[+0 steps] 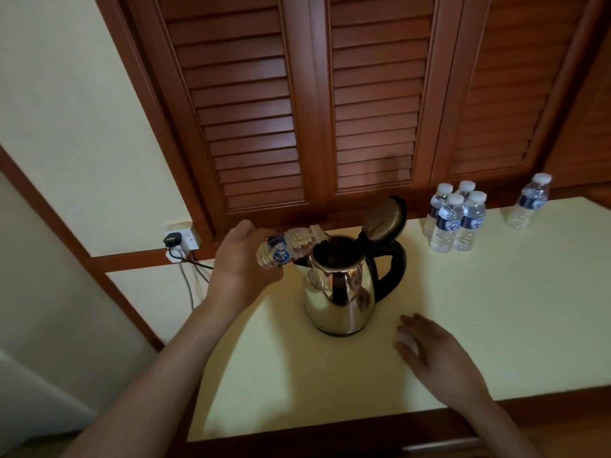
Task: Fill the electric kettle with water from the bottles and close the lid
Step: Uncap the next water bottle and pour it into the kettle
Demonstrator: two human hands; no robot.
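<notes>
A shiny steel electric kettle (340, 292) with a black handle stands in the middle of the cream table (496, 325). Its lid (385, 218) is tipped up and open. My left hand (238, 262) grips a small clear water bottle (291, 246) with a blue label, tilted sideways with its mouth over the kettle's opening. My right hand (436, 355) rests flat on the table, right of the kettle and nearer to me, fingers spread and holding nothing.
Several capped water bottles (454, 219) stand grouped at the back right, and a single bottle (530, 201) stands further right. A wall socket with a black plug (180, 241) and cables hangs left of the table. Brown louvred doors (330, 110) rise behind.
</notes>
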